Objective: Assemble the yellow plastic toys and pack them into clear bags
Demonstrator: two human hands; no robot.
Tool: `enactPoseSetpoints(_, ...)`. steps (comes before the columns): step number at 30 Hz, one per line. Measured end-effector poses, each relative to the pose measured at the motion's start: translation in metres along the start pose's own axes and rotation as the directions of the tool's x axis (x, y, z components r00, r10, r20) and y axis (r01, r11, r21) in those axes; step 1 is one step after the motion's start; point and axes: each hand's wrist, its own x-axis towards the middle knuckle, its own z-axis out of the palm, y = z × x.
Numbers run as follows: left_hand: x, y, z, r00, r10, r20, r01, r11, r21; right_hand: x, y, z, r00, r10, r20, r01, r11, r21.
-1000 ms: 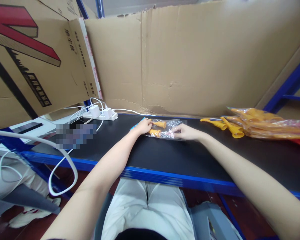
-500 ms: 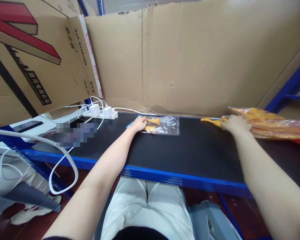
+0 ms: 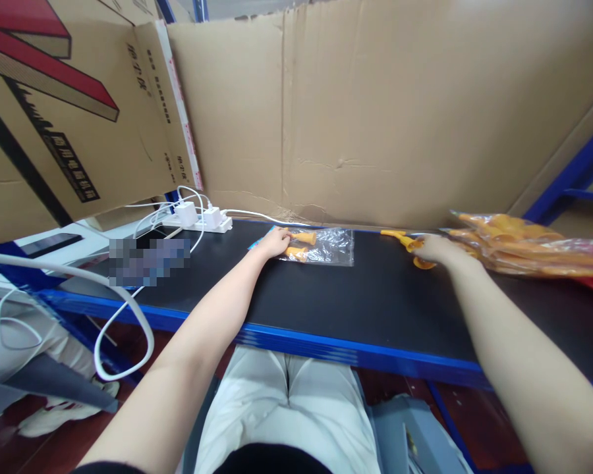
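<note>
My left hand (image 3: 277, 242) is closed on the left end of a clear plastic bag (image 3: 338, 248) lying flat on the black shelf. Inside the bag are orange pieces with flared ends, like small toy horns (image 3: 304, 238), and a bit of blue shows at its left edge. On the right, the fingers of my right hand (image 3: 433, 250) are curled around similar loose orange horns (image 3: 409, 242), low over the shelf. Fingers partly cover them, so their full shape is hidden. Right beside that hand lies a pile of bagged orange pieces (image 3: 518, 243).
Cardboard (image 3: 366, 118) walls the back, and a printed carton (image 3: 89, 105) stands at left. A white power strip (image 3: 220, 226) with plugs and cables sits back left, near a blurred-out item (image 3: 151, 262). The shelf has a blue front edge (image 3: 326, 349). Red material lies far right.
My right hand has moved left, away from the bagged pile, bringing the loose orange horns with it; their flared ends now show. My left hand stays on the bag.
</note>
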Motion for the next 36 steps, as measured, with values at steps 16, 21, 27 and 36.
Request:
enactPoseSetpoints(16,0.002,-0.003,0.001,1.000,0.025,0.009,-0.025,0.999,0.032,-0.034,-0.058,-0.003,0.998,-0.059,0.003,0.059,0.986,-0.154)
enactPoseSetpoints(21,0.001,-0.001,0.000,1.000,0.021,0.001,-0.021,1.000,0.004,-0.040,-0.070,-0.006,0.987,-0.157,0.035,0.160,0.978,-0.136)
enactPoseSetpoints(27,0.001,-0.001,0.000,1.000,0.026,0.005,-0.026,1.000,0.011,-0.040,-0.079,0.005,0.906,-0.420,-0.056,0.419,0.908,-0.021)
enactPoseSetpoints(36,0.003,-0.005,0.003,0.999,0.033,0.002,-0.033,0.999,0.024,-0.025,-0.077,0.032,0.868,-0.486,-0.105,0.494,0.866,0.081)
